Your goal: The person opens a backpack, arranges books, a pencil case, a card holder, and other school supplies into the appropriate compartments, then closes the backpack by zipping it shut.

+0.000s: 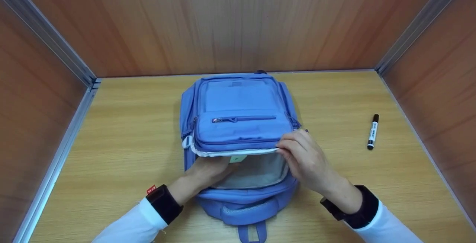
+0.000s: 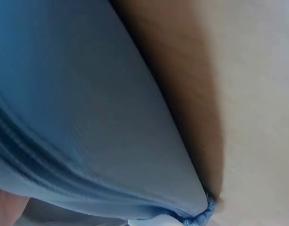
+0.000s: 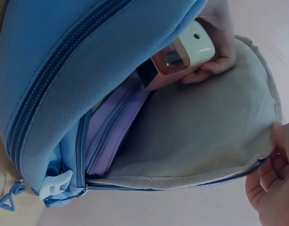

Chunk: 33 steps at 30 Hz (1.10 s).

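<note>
A blue backpack (image 1: 238, 98) lies on the table with its main compartment unzipped, the mouth toward me. My left hand (image 1: 208, 169) reaches inside, its fingertips hidden under the front panel in the head view. The right wrist view shows that hand (image 3: 222, 40) gripping a boxy pencil sharpener (image 3: 197, 44) with a pale end, a round hole and a clear window. My right hand (image 1: 306, 159) pinches the pale edge (image 1: 238, 151) of the opening at its right side and holds it up. In the left wrist view, backpack fabric (image 2: 111, 103) fills much of the picture.
A black-and-white marker (image 1: 373, 132) lies on the table to the right of the backpack. Inside the bag a purple zipped piece (image 3: 109, 129) shows. Wooden panels (image 1: 238, 23) with metal edge strips close off the back and both sides.
</note>
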Tool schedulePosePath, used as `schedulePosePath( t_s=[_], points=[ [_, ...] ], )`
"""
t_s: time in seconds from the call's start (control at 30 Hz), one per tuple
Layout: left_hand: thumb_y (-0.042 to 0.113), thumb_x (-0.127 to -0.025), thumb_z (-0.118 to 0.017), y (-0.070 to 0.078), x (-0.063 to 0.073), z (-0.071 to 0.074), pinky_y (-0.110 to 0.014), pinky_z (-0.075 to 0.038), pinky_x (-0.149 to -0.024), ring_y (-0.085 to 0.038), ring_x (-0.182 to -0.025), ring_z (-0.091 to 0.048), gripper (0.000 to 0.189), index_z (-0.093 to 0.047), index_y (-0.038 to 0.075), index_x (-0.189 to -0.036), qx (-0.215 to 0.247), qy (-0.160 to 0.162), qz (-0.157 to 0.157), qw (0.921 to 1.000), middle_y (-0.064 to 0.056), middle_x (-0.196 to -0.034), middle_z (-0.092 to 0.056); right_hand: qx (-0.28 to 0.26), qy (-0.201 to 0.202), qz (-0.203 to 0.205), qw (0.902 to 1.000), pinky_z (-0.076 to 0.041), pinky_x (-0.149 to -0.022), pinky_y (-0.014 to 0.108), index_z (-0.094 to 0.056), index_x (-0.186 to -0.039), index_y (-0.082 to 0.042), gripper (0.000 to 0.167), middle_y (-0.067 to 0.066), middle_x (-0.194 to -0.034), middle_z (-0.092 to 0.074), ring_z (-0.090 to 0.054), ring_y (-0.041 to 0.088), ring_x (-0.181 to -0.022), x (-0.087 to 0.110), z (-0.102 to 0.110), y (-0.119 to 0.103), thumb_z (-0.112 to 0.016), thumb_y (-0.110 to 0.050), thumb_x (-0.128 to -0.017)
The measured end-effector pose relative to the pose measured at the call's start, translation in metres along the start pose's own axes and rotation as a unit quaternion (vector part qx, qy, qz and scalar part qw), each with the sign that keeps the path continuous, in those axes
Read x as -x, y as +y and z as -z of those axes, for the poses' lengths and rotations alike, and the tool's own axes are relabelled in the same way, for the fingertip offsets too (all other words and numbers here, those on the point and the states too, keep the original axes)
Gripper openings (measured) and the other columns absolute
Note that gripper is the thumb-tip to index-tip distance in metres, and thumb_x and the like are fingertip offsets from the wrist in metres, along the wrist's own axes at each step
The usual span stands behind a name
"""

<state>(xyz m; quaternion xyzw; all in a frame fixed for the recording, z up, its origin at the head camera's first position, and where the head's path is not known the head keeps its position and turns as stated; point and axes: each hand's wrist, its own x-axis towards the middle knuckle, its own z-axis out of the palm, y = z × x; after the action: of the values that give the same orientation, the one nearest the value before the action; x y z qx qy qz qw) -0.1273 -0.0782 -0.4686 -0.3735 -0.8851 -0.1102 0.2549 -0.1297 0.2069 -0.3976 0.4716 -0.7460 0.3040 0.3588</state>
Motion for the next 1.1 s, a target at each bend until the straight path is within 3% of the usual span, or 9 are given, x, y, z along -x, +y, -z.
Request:
schedulePosePath(
  t_s=[0.13,0.23,0.43,0.53,0.67,0.77,0.93,1.03,1.1],
  points=[
    [0.028,-0.098,-0.071,-0.003,0.003,-0.002,-0.039,-0.049,-0.104,-0.029,-0.117,-0.048,0.055,-0.044,-0.002,-0.136,-0.07,-0.008,-0.014,0.9974,-0.017,-0.122,-0.044,0.003,-0.012,0.003,0.9999,-0.046,-0.073,0.031,-0.067,-0.102,0.002,0.023,0.012,-0.099,-0.065,-0.058,0.025,-0.086,0.003,0.0,-0.002,-0.055,-0.016,-0.109],
    [0.028,-0.106,-0.057,-0.004,0.005,0.0,-0.039,-0.048,-0.105,-0.028,-0.116,-0.048,0.042,-0.048,-0.001,-0.134,-0.089,-0.022,-0.018,0.9956,-0.016,-0.121,-0.046,0.001,-0.016,0.001,0.9999,-0.046,-0.073,0.03,-0.067,-0.102,0.002,0.023,0.012,-0.099,-0.065,-0.057,0.025,-0.086,0.004,0.0,-0.003,-0.054,-0.016,-0.109],
    [0.026,-0.111,-0.031,-0.007,0.017,0.0,-0.037,-0.056,-0.086,-0.026,-0.102,-0.054,0.039,-0.058,-0.001,-0.12,-0.097,0.018,-0.038,0.9944,-0.014,-0.111,-0.052,-0.001,-0.018,-0.001,0.9998,-0.046,-0.073,0.031,-0.068,-0.102,0.002,0.022,0.011,-0.099,-0.065,-0.058,0.025,-0.086,0.008,-0.001,-0.005,-0.056,-0.016,-0.109],
    [0.022,-0.11,-0.022,-0.008,0.023,0.001,-0.037,-0.054,-0.09,-0.026,-0.107,-0.053,0.043,-0.056,-0.001,-0.121,-0.107,0.025,-0.039,0.9932,-0.014,-0.116,-0.051,0.002,-0.025,-0.001,0.9997,-0.046,-0.074,0.031,-0.067,-0.102,0.002,0.023,0.011,-0.099,-0.065,-0.058,0.024,-0.087,0.01,-0.002,-0.006,-0.055,-0.016,-0.109],
    [0.015,-0.104,-0.051,-0.005,0.025,0.006,-0.045,-0.05,-0.099,-0.028,-0.118,-0.05,0.028,-0.051,-0.001,-0.128,-0.056,0.015,0.01,0.9983,-0.015,-0.125,-0.049,0.0,-0.031,-0.007,0.9995,-0.047,-0.076,0.031,-0.068,-0.102,0.001,0.023,0.01,-0.1,-0.065,-0.059,0.024,-0.088,0.013,-0.003,-0.007,-0.055,-0.017,-0.109],
    [0.013,-0.093,-0.072,0.002,0.023,0.013,-0.05,-0.046,-0.107,-0.029,-0.125,-0.05,0.05,-0.048,0.0,-0.135,0.001,0.0,0.059,0.9983,-0.017,-0.132,-0.051,-0.001,-0.035,-0.015,0.9993,-0.048,-0.077,0.031,-0.068,-0.102,0.001,0.023,0.01,-0.101,-0.066,-0.059,0.023,-0.089,0.016,-0.004,-0.008,-0.055,-0.016,-0.109],
    [0.025,-0.098,-0.071,0.019,0.02,0.03,-0.055,-0.042,-0.113,-0.033,-0.135,-0.051,0.049,-0.055,0.006,-0.14,0.056,-0.046,0.108,0.9915,-0.016,-0.14,-0.056,-0.008,-0.037,-0.026,0.9989,-0.048,-0.078,0.03,-0.068,-0.103,0.001,0.023,0.01,-0.101,-0.066,-0.06,0.023,-0.09,0.02,-0.005,-0.01,-0.055,-0.017,-0.109],
    [0.033,-0.1,-0.07,0.03,0.02,0.039,-0.046,-0.057,-0.088,-0.028,-0.111,-0.067,0.034,-0.066,0.011,-0.124,0.051,-0.072,0.11,0.9899,-0.01,-0.118,-0.069,-0.007,-0.038,-0.026,0.9989,-0.048,-0.078,0.03,-0.069,-0.102,0.001,0.023,0.009,-0.102,-0.066,-0.06,0.023,-0.091,0.022,-0.005,-0.011,-0.055,-0.017,-0.109],
    [0.034,-0.099,-0.07,0.038,0.021,0.044,-0.037,-0.056,-0.063,-0.022,-0.082,-0.07,0.024,-0.07,0.012,-0.109,0.031,-0.065,0.083,0.994,-0.005,-0.095,-0.072,-0.003,-0.042,-0.026,0.9988,-0.048,-0.079,0.029,-0.069,-0.102,0.001,0.023,0.009,-0.102,-0.066,-0.061,0.023,-0.092,0.023,-0.005,-0.011,-0.055,-0.017,-0.109]
  ],
)
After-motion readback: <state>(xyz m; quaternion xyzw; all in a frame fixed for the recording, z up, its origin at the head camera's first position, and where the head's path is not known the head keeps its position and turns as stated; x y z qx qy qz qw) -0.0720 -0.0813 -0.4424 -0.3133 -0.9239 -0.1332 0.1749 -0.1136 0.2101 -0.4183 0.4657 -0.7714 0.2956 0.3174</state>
